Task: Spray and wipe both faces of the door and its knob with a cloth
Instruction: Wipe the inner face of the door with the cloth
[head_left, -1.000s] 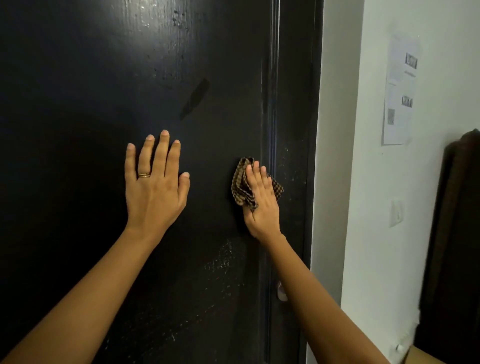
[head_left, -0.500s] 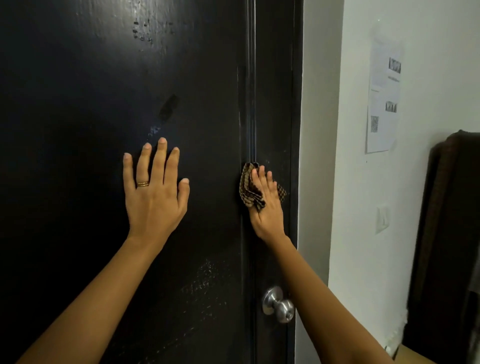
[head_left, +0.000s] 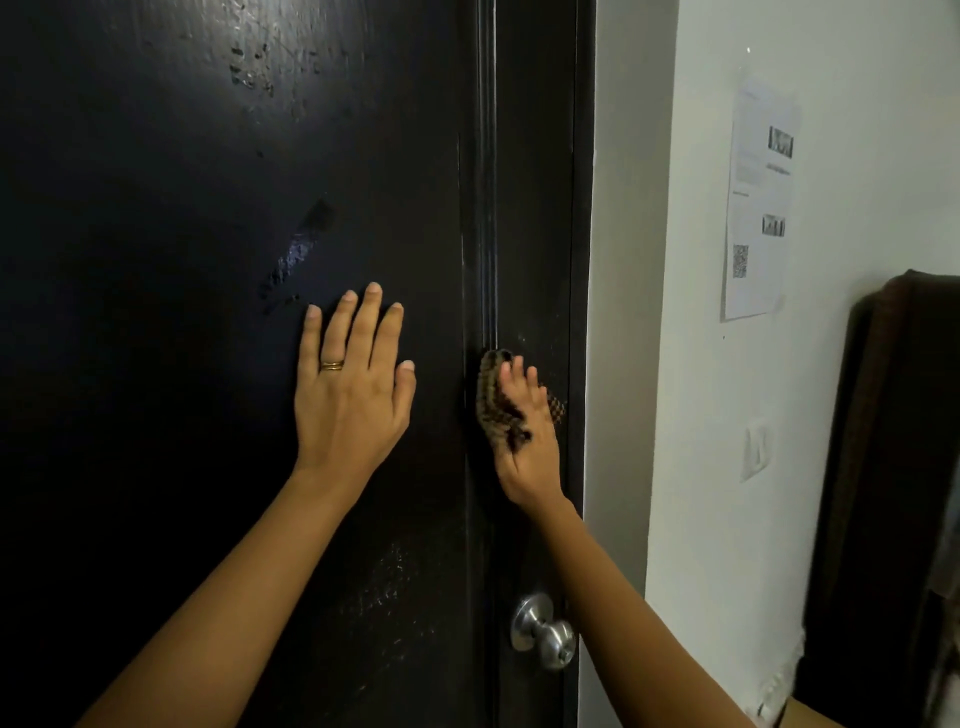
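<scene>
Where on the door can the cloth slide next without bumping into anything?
Free: the door above the left hand, and the strip between the right hand and the knob. Crowded: the narrow gap between both hands, where the right hand presses the cloth, and beside the knob, where the right forearm passes.

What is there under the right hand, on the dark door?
A brown checked cloth, pressed against the door by the right hand. Its bunched edge shows left of the hand; the part beneath the palm, and the door surface behind it, are covered.
</scene>
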